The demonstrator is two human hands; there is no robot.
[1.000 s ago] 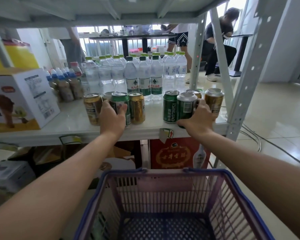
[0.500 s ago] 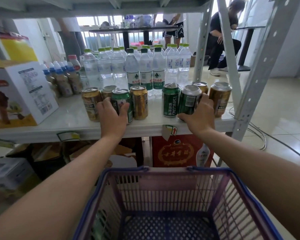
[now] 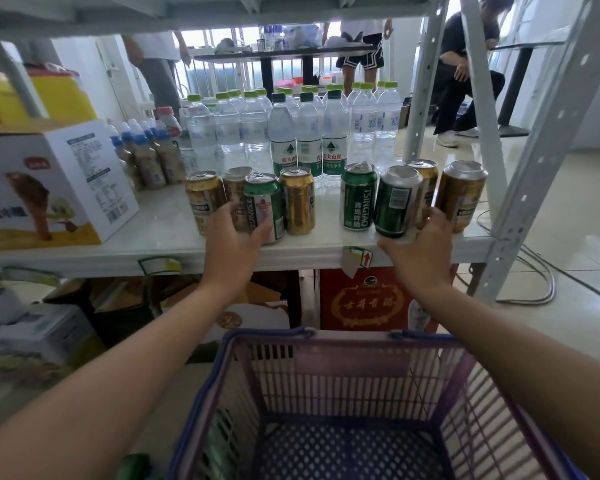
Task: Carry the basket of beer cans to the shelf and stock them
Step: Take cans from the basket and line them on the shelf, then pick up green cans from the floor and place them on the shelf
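Several gold and green beer cans stand in two clusters at the front of the white shelf. My left hand is at the base of a green can in the left cluster. Its fingers are spread and its thumb brushes the can's bottom. My right hand is at the shelf edge by another green can, which stands on the shelf. This hand's fingers are loose on either side of the can's base. The purple basket sits below my arms with no cans visible inside.
Water bottles fill the shelf behind the cans, with small brown bottles and a white carton to the left. A metal upright stands on the right. A red box sits below. People stand beyond the shelf.
Both hands have slid back from around the green cans toward the shelf edge and loosened. The cans stay standing on the shelf.
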